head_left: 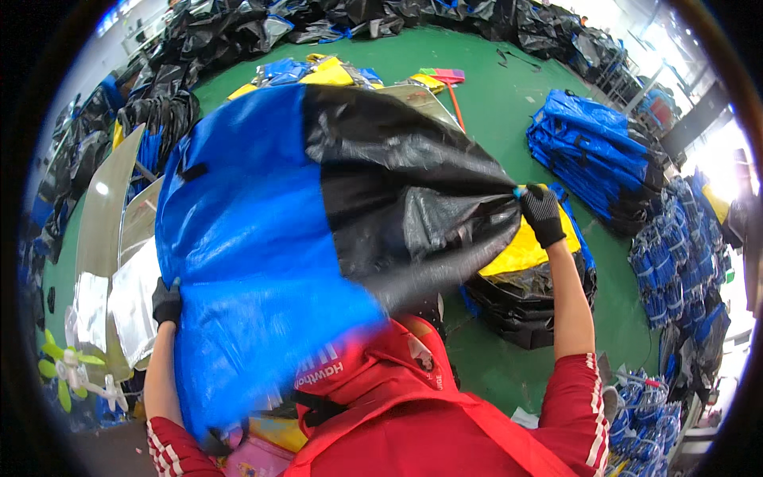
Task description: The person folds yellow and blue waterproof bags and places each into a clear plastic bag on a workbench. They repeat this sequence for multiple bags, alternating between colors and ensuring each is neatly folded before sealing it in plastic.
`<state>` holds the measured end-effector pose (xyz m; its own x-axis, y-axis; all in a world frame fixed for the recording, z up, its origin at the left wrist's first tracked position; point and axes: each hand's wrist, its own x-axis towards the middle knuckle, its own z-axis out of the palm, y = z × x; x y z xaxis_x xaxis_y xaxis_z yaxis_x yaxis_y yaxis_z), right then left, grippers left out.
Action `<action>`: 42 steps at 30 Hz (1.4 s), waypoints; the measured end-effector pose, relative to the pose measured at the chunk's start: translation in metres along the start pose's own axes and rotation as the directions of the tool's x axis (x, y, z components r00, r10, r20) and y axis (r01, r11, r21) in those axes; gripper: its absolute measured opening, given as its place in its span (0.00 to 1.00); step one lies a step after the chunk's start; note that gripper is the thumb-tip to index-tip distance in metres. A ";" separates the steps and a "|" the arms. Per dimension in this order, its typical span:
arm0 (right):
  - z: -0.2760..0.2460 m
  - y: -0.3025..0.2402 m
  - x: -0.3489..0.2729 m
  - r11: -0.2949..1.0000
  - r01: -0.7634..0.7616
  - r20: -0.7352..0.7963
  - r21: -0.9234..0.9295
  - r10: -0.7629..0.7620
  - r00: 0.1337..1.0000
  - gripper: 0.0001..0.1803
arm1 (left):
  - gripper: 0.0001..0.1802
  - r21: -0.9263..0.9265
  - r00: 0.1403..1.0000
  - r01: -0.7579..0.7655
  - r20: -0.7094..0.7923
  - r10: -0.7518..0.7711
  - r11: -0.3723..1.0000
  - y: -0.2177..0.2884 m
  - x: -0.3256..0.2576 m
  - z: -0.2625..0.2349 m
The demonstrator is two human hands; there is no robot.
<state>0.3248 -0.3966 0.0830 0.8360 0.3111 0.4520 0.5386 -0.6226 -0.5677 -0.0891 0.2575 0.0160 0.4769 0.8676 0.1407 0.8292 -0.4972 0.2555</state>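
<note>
A large blue and black woven plastic sack is stretched out between my two hands, its blue half to the left and its black half to the right. My left hand, in a dark glove, is closed on the blue edge. Out to the right, my right hand, in a dark knit glove, grips the gathered end of the black half. The near blue corner is smeared by motion. Just below my right hand lies a stack of yellow and black sheeting, partly hidden by the sack.
A folded blue stack lies on the green floor to the right, with small blue bundles beyond it. Shiny panels and a small green-bladed fan stand left. A red-handled broom and black piles lie farther off.
</note>
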 end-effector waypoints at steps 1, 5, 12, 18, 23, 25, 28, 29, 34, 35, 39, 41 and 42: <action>-0.003 0.014 -0.011 0.991 -0.124 0.059 -0.045 0.126 0.990 0.14 | 0.28 0.076 0.999 -0.026 0.020 0.025 0.997 -0.010 0.001 0.007; 0.011 0.048 -0.048 0.741 -0.669 0.558 0.052 0.534 0.635 0.17 | 0.28 0.149 0.988 -0.069 0.146 0.047 0.987 -0.005 0.004 0.024; 0.025 -0.051 0.057 0.915 0.010 0.203 -0.404 0.079 0.976 0.23 | 0.18 -0.232 0.422 -0.892 -0.128 0.898 0.387 0.242 -0.068 0.005; 0.111 -0.078 0.082 0.889 0.032 0.687 -0.456 0.329 0.649 0.47 | 0.36 -0.708 0.239 -0.688 -0.013 0.971 0.160 0.402 -0.156 0.094; 0.117 -0.050 0.052 0.995 -0.001 0.738 -0.105 0.079 0.670 0.39 | 0.43 -0.451 0.135 -0.891 -0.158 0.978 0.050 0.401 -0.168 0.115; 0.114 -0.055 0.041 0.898 -0.439 0.865 0.019 0.206 0.458 0.35 | 0.41 -0.533 0.158 -0.845 -0.158 0.975 0.051 0.398 -0.167 0.111; 0.114 -0.070 0.023 0.876 -0.421 0.781 0.236 0.087 0.618 0.35 | 0.43 -0.553 0.098 -0.832 -0.229 0.968 -0.046 0.397 -0.167 0.107; 0.114 -0.074 0.021 0.840 -0.405 0.743 0.360 0.005 0.669 0.35 | 0.44 -0.563 0.095 -0.825 -0.231 0.968 -0.054 0.398 -0.168 0.107; 0.080 -0.067 0.084 0.960 0.108 0.341 -0.259 -0.014 0.940 0.24 | 0.45 -0.479 0.082 -0.878 -0.141 0.987 0.004 0.397 -0.169 0.108; 0.068 -0.064 0.107 0.938 0.097 0.258 -0.333 -0.008 0.966 0.21 | 0.45 -0.448 0.042 -0.894 -0.142 0.989 -0.026 0.399 -0.168 0.109; 0.021 -0.074 0.176 0.794 0.332 0.209 -0.510 -0.260 0.943 0.21 | 0.38 -0.322 0.105 -0.945 -0.163 0.981 0.047 0.408 -0.162 0.109; 0.011 -0.092 0.155 0.838 0.205 0.275 -0.506 -0.069 0.959 0.26 | 0.33 -0.350 0.179 -0.927 -0.097 0.979 0.135 0.413 -0.161 0.112; -0.002 -0.101 0.134 0.798 0.187 0.360 -0.572 0.040 0.932 0.34 | 0.33 -0.348 0.176 -0.926 -0.055 0.983 0.146 0.413 -0.160 0.113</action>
<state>0.3816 -0.2935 0.2023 0.8383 0.5239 0.1507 0.5265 -0.8498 0.0250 0.2100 -0.0876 -0.0087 0.8827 -0.3362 0.3284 -0.4223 -0.8741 0.2402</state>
